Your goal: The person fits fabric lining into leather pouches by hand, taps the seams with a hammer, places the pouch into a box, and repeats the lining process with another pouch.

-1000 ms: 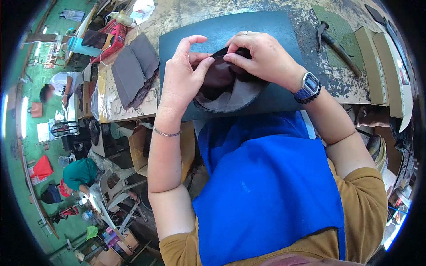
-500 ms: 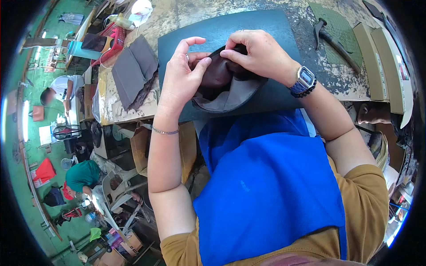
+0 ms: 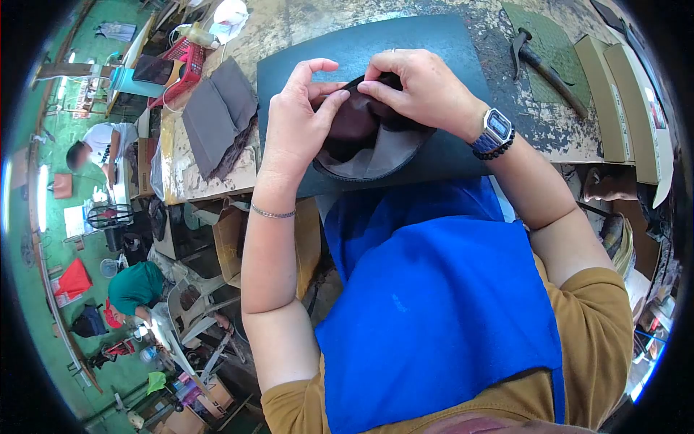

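Observation:
A dark brown pouch with a grey-brown lining is held with its mouth facing me, over a dark cutting mat. My left hand pinches the pouch's far rim between thumb and fingers, its index finger raised and curled. Close beside it, my right hand grips the same rim, thumb inside the opening and fingers behind. The near rim curves down toward the mat's front edge. Parts of the far rim are hidden behind my fingers.
Folded dark grey pieces lie left of the mat. At the right are a hammer on a green mat and long cardboard boxes. A red basket stands back left. Two people work farther left.
My left hand has shifted slightly right along the pouch's rim, closer to my right hand. The right hand stays nearly where it was.

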Available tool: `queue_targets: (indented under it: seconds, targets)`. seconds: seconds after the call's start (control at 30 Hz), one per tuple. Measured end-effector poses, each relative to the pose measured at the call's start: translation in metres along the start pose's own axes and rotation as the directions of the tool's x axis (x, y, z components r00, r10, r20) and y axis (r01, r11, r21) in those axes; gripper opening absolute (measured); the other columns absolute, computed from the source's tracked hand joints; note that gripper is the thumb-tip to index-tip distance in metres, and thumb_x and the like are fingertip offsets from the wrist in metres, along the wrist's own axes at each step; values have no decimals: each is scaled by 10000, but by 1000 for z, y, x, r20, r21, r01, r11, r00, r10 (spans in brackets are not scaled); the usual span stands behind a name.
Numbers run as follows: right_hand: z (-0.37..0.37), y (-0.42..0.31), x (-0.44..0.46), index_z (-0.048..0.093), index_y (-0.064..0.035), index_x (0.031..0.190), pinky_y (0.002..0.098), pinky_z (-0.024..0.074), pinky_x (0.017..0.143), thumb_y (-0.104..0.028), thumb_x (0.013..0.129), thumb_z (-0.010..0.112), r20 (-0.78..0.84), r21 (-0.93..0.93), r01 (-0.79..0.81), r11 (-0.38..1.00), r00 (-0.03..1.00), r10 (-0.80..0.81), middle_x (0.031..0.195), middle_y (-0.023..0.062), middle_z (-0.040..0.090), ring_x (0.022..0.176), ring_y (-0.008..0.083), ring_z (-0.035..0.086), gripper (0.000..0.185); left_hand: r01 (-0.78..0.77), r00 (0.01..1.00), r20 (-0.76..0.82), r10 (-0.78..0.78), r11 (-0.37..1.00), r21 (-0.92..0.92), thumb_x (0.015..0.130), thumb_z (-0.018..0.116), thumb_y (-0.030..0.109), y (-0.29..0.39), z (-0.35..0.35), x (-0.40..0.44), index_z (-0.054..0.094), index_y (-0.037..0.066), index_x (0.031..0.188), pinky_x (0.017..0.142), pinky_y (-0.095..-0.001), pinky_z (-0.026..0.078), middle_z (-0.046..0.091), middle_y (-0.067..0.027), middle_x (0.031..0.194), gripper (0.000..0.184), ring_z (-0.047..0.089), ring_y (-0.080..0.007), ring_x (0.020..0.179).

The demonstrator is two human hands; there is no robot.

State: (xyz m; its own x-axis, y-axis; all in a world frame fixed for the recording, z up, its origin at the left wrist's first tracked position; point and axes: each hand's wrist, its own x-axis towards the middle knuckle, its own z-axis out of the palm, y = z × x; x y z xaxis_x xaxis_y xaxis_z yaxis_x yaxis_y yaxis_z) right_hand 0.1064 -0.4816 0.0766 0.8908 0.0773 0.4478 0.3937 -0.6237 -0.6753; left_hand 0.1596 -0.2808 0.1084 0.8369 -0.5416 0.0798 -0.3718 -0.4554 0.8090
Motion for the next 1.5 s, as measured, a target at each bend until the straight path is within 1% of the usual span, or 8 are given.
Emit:
queue_targets:
  seconds: [0.17,0.37,0.67,1.03,1.17,1.27,1.37,1.5]
  targets:
    - [1,0,-2,697,-69,865,429,532,708,-240,867,681,-20,28,8,1000,1000,-8,808,149,695,782,344,673,173,15,1000,-6,-15,1000,-8,882,724,48,0,0,1,543,68,1234,766,-211,515,734,-91,971,396,637,-63,887]
    - [1,1,1,704,-63,867,411,537,698,-241,859,685,-6,43,-52,998,999,52,800,147,700,764,334,680,179,97,995,53,-89,982,-163,868,731,24,-4,-1,5,475,51,1262,801,-223,519,722,-98,958,470,653,-93,902]
    - [1,1,0,699,-58,856,423,533,699,-239,840,691,-1,30,-46,999,999,46,797,152,694,767,340,674,182,92,994,82,-73,961,-262,851,744,16,-8,-1,9,454,45,1275,800,-230,525,707,-100,979,514,656,-101,888]
    - [0,1,-1,695,-56,854,424,536,704,-232,837,690,9,17,-59,998,998,59,799,152,695,775,341,676,176,-18,995,100,26,997,-74,863,708,-2,-6,3,12,485,49,1219,815,-255,513,686,-70,933,423,641,-114,874]
    - [-1,3,-3,692,-48,856,425,531,726,-228,846,689,-51,-2,12,1000,999,-12,826,155,691,804,341,669,181,-11,994,111,18,998,-64,868,696,1,-2,3,15,494,54,1199,805,-253,501,680,-68,934,391,634,-115,871]
    - [-7,1,-10,689,-39,859,425,527,741,-225,851,691,-96,-35,48,998,994,-52,844,160,686,825,344,662,186,-7,997,83,5,1000,30,870,693,7,3,3,14,493,59,1211,804,-248,491,680,-68,924,398,623,-107,887]
    - [-15,3,-13,692,-36,867,423,526,746,-224,851,695,-79,-27,14,1000,997,-16,847,164,683,830,345,659,189,-94,995,28,95,995,-30,846,693,65,-5,6,16,538,76,1174,697,-291,517,733,-80,868,363,660,-144,723]
    - [-16,6,-8,704,-38,864,414,534,733,-218,844,697,-86,-11,-5,1000,996,4,823,167,687,807,339,671,181,-115,990,72,121,990,-79,850,687,69,-11,8,20,535,87,1246,637,-260,487,738,-84,916,425,579,-107,629]
